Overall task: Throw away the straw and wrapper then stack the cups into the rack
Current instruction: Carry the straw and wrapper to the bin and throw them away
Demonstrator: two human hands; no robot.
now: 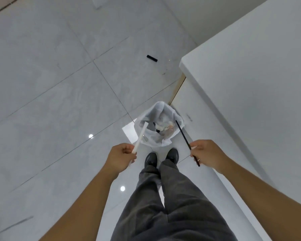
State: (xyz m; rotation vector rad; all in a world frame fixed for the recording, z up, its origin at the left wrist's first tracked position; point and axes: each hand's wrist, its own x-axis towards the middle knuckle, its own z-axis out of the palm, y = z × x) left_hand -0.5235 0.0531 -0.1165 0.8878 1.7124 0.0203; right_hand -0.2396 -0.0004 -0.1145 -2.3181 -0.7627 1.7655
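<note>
I look straight down at a small trash bin [163,110] lined with a white bag, standing on the floor against a white counter. My left hand [121,156] pinches a long white paper wrapper [140,136] whose far end reaches over the bin's left rim. My right hand [207,153] grips a thin black straw [182,133] that points up toward the bin's right rim. Crumpled white and pinkish rubbish lies inside the bag. No cups or rack are in view.
The white counter [250,75] fills the right side, its edge running beside the bin. A short black piece [152,58] lies on the glossy grey tile floor further off. My dark shoes [161,158] stand just short of the bin.
</note>
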